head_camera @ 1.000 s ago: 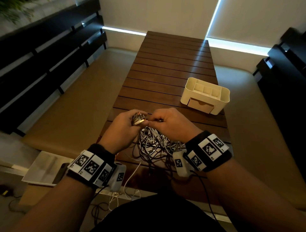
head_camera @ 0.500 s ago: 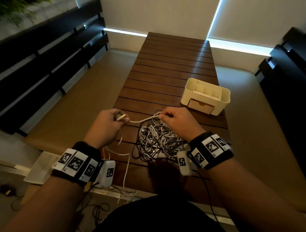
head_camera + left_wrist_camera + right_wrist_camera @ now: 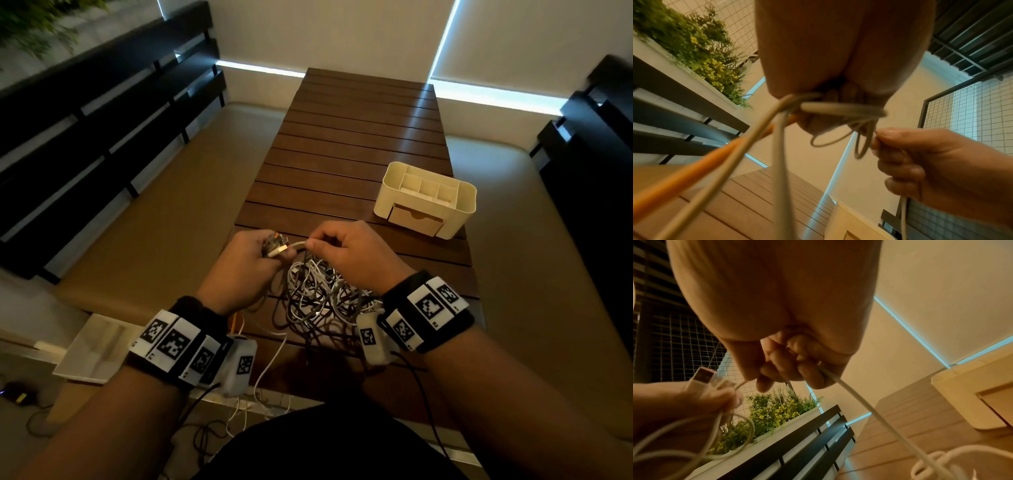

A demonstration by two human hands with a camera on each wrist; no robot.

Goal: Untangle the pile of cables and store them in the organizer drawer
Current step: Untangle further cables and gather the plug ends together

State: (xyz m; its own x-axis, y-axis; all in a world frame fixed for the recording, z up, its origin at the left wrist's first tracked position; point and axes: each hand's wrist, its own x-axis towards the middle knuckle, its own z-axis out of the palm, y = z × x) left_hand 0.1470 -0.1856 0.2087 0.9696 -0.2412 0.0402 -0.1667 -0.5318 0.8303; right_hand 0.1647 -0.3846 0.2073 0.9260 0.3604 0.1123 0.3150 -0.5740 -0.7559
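— 2 hands meet above the cable pile (image 3: pixel 322 294) on the table (image 3: pixel 359 144) in the head view. Our left hand (image 3: pixel 245 270) grips a small coil with a white plug (image 3: pixel 278 251).
— Our right hand (image 3: pixel 352 255) pinches that white cable (image 3: pixel 298 244) just beside it. The organizer (image 3: pixel 424 198) stands further right, drawer (image 3: pixel 416 219) closed.
— Left wrist view?
— Fingers curled round looped cables.
— Right wrist view: cable pinched.

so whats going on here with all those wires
A person is sorting a tangled cable pile on a slatted wooden table. The left hand grips a small coiled bundle with a USB plug, while the right hand pinches a white cable running to the pile. The cream organizer sits beyond, drawer closed.
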